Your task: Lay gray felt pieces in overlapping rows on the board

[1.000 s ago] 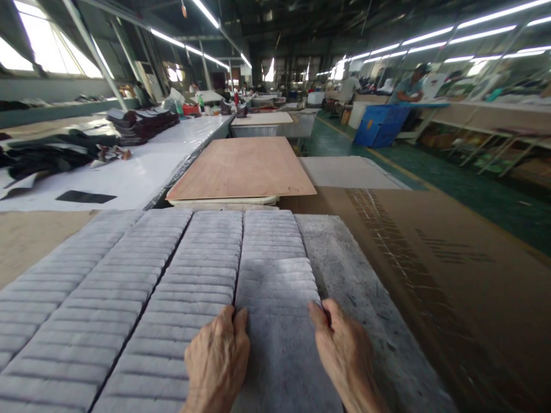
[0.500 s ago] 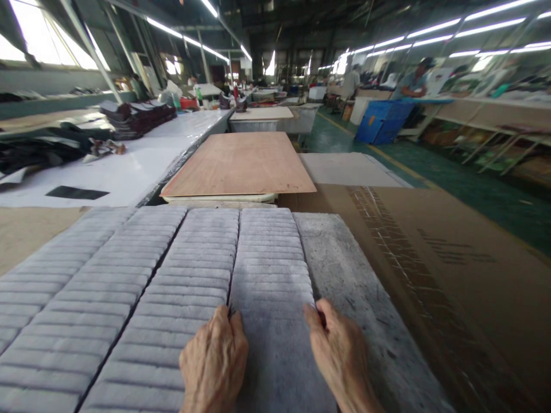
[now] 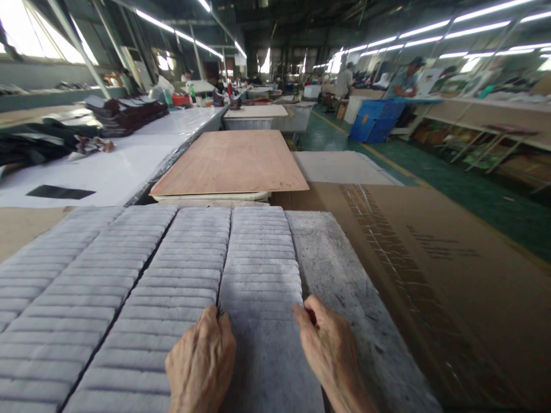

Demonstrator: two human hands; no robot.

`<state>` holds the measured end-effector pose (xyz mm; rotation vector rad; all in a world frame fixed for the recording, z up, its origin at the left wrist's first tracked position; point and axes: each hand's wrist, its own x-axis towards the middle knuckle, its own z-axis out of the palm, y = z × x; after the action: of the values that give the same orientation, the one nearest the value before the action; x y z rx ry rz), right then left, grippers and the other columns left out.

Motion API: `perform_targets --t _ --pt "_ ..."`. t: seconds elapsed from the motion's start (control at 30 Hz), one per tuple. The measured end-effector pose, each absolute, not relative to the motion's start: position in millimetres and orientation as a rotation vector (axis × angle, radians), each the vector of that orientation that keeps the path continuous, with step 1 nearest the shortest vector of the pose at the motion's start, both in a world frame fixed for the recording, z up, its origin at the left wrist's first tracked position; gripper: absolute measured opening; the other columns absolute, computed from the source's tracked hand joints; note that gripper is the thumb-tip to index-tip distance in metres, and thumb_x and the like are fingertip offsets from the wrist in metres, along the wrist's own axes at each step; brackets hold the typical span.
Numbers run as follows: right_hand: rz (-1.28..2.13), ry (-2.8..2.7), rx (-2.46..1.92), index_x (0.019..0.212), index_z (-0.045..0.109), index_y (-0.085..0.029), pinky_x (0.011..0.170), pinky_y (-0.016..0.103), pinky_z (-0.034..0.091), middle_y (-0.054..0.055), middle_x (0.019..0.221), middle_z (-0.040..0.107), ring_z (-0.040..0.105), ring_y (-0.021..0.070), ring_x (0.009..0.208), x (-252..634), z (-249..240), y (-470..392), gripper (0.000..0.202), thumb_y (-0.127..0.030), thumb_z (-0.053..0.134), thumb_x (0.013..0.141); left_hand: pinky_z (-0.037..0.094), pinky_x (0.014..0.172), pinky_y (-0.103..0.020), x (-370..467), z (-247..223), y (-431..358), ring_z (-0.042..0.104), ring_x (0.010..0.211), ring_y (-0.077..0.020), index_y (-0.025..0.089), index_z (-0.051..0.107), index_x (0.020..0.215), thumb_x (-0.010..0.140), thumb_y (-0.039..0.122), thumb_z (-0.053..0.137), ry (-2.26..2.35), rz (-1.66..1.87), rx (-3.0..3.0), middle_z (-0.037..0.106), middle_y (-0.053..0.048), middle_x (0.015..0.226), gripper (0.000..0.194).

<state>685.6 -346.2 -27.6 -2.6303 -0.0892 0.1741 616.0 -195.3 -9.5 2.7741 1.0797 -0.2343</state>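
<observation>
A grey felt-like sheet (image 3: pixel 271 355) lies at the near end of the rightmost row of overlapping pieces. My left hand (image 3: pixel 202 355) pinches its left edge, knuckles up, beside the neighbouring row. On the opposite edge, my right hand (image 3: pixel 325 344) grips the same sheet between thumb and fingers. Beyond my hands, the overlapping grey pieces (image 3: pixel 262 252) run away from me in a stepped row. Several similar rows (image 3: pixel 172 287) lie to the left, with narrow dark gaps between them. The sheet's near end passes out of view at the bottom.
A mottled grey board (image 3: pixel 344 275) shows right of the rows, with brown taped cardboard (image 3: pixel 451 275) beyond it. Ahead lies a plywood panel (image 3: pixel 236 160). A white table (image 3: pixel 120 160) at left carries stacked dark pieces (image 3: pixel 124 115). A person (image 3: pixel 404 80) is near blue boxes (image 3: pixel 374 120).
The whole scene has shifted slightly left in view, hands included. Both hands keep their hold on the sheet's edges, with little visible movement against the rows.
</observation>
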Motion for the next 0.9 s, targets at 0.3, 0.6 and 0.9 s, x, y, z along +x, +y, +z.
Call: perform_targets --t 0.3,0.6,0.9 --pt "-0.12 -0.162 -2.973 0.082 0.055 -0.017 0.052 0.028 0.034 0.009 0.073 0.062 0.06 0.0224 0.067 671 -21 -336 0.014 -0.027 0.047 0.082 0.034 0.053 -0.03 617 -10 -203 0.065 0.071 -0.0264 0.02 0.057 0.085 0.087 0.03 0.028 1.142 -0.154 2.82 0.069 -0.008 0.074 0.03" --pt "-0.274 -0.613 -2.488 0.111 0.051 -0.014 0.087 0.034 0.04 0.009 0.11 0.058 0.048 0.0221 0.103 725 -27 -343 0.043 -0.02 0.062 0.069 0.035 0.053 -0.031 620 -4 -205 0.065 0.072 -0.0271 0.02 0.059 0.089 0.087 0.03 0.031 1.188 -0.175 2.798 0.069 -0.009 0.076 0.03" --pt "0.071 -0.491 -2.513 0.081 0.06 -0.021 0.062 0.024 0.038 -0.002 0.077 0.06 0.053 0.014 0.071 756 -18 -335 0.026 -0.025 0.067 0.057 0.033 0.052 -0.029 620 -8 -206 0.065 0.073 -0.0251 0.019 0.06 0.094 0.086 0.027 0.033 1.208 -0.097 2.78 0.069 -0.01 0.076 0.029"
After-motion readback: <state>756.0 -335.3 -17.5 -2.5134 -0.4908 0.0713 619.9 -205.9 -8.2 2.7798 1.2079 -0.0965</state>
